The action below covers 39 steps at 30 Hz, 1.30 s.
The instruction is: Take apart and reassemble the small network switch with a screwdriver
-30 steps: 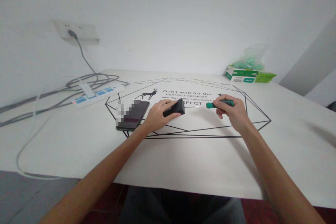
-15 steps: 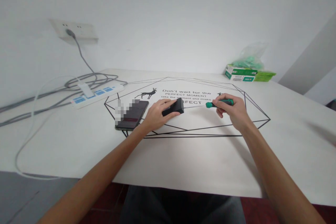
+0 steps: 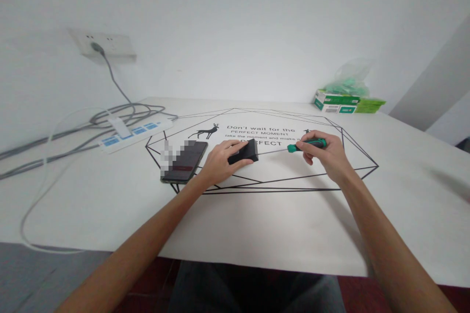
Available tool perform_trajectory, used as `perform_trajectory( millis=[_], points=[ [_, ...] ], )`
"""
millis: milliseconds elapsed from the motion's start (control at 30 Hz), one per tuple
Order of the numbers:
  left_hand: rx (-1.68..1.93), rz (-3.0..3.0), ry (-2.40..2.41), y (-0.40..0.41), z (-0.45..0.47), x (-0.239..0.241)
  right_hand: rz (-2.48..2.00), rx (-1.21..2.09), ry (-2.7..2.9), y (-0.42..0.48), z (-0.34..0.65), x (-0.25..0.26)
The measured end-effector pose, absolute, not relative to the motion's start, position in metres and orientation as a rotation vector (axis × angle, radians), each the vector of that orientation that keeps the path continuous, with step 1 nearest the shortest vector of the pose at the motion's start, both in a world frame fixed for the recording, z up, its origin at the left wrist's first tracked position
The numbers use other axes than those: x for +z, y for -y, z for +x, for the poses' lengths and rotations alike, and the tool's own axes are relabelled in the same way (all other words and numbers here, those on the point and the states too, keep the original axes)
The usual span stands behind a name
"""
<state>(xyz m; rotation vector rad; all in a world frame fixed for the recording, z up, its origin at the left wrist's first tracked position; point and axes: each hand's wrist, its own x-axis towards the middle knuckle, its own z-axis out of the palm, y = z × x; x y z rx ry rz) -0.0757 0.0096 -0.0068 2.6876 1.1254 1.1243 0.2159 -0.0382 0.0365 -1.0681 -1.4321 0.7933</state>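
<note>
On the white table, my left hand (image 3: 220,160) grips a small black box-shaped object (image 3: 251,150), thumb along its near side and fingers over the far side. What kind of object it is I cannot make out. A screwdriver (image 3: 307,145) with a green and black handle is held in my right hand (image 3: 328,153), its fingers closed round the handle. The thin shaft points left, and its tip meets the right end face of the black object. Whether the tip sits in a screw is too small to tell. Left of my left hand lies a smartphone (image 3: 187,161).
A white power strip (image 3: 137,136) with blue sockets and coiled grey cables (image 3: 125,110) lies at the left. A white cable hangs over the front edge. Green-and-white boxes (image 3: 337,100) stand at the back right with a plastic bag (image 3: 348,80) on top. A wall socket (image 3: 105,44) holds a plug.
The black object has shifted slightly toward me and right, its end face turned a little. The screwdriver's tip stays at that face; my right hand is almost unmoved.
</note>
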Motion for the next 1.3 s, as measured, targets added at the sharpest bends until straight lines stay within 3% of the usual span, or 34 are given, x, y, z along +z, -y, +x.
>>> perform_trajectory(
  millis=[567,967,1300],
  points=[
    [1.103,2.853,-1.101,-0.008,-0.070,-0.016,-1.149,0.716,1.524,0.041,0.219,0.041],
    [0.976,2.932,-1.181,-0.010,-0.072,-0.019,-1.189,1.101,1.494,0.037,0.228,0.033],
    [0.988,2.931,-1.181,-0.010,-0.071,-0.019,-1.455,0.869,1.641,0.029,0.236,0.024]
  ],
)
